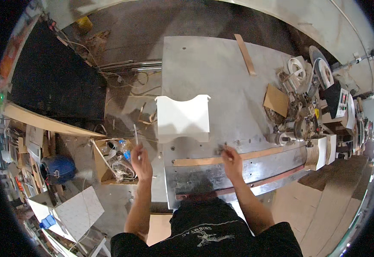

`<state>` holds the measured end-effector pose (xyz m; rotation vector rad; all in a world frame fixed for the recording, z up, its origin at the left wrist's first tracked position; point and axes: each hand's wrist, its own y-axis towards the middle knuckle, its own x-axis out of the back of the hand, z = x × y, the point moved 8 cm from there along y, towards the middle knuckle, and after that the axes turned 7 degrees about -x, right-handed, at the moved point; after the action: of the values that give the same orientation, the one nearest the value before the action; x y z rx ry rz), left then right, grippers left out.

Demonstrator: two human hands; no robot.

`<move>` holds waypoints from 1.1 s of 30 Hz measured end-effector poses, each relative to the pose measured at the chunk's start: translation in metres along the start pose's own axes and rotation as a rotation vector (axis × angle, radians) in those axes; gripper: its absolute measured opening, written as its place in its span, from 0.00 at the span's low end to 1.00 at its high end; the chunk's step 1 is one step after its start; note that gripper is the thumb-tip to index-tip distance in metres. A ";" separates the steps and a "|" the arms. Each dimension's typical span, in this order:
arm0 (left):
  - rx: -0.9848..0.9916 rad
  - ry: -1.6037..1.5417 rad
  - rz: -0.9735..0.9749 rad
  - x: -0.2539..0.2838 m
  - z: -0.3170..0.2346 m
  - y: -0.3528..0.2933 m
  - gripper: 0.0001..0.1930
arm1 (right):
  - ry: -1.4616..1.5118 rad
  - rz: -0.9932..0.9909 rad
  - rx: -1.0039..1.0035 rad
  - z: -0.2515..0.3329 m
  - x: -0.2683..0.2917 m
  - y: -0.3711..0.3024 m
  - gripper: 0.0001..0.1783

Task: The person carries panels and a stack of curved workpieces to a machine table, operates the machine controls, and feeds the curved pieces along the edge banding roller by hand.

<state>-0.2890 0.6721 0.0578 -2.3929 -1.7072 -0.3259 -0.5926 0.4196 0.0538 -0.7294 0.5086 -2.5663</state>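
Note:
My left hand (141, 163) is raised off the table's left edge, its fingers closed on a thin white strip (136, 133) that points away from me. My right hand (233, 163) hovers over the near part of the metal table, fingers drawn together. Something small and dark seems to sit at its fingertips, too blurred to name. Ahead and between both hands, a white panel (183, 116) with a curved-in far edge lies on the table (225, 103); neither hand touches it. A narrow wooden strip (195, 162) runs along the table near my right hand.
A machine (300, 128) with reels of white edging (296, 67) stands on the right. White curved pieces (320, 153) stand at its near side. Left of the table sits a cardboard box of scraps (117, 160). A wooden slat (244, 55) lies at the far side.

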 end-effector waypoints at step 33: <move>-0.348 0.179 0.006 -0.068 -0.115 -0.007 0.31 | 0.324 0.039 0.248 0.063 -0.049 0.016 0.25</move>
<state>-0.3250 0.5811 0.1486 -2.5038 -1.6756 -0.8731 -0.5151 0.4154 0.0767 -0.2170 0.2886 -2.6577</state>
